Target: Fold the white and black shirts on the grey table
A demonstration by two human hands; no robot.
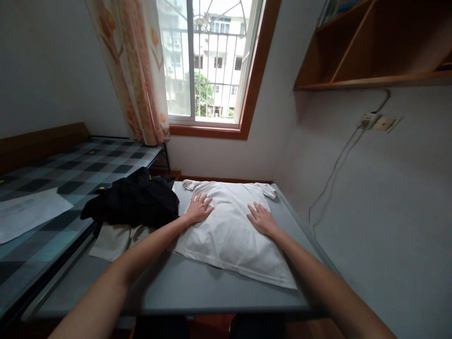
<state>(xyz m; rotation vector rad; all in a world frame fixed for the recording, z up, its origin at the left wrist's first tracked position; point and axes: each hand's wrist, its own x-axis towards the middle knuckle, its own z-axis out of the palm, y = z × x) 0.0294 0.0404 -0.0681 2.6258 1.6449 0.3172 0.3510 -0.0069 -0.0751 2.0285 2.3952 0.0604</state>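
Though spread flat, shirt [229, 230] under hands [229, 212]

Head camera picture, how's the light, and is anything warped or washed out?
Head view: daylight comes from the window, whose panes look washed out; the room is dim. Both hands, left and right, lie flat on the white shirt, in focus. Wide-lens distortion bends the shelf and stretches the forearms.

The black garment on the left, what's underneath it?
A beige cloth sticks out from under the black garment, lying on the grey table. How far it runs beneath is covered, as is anything else under there.
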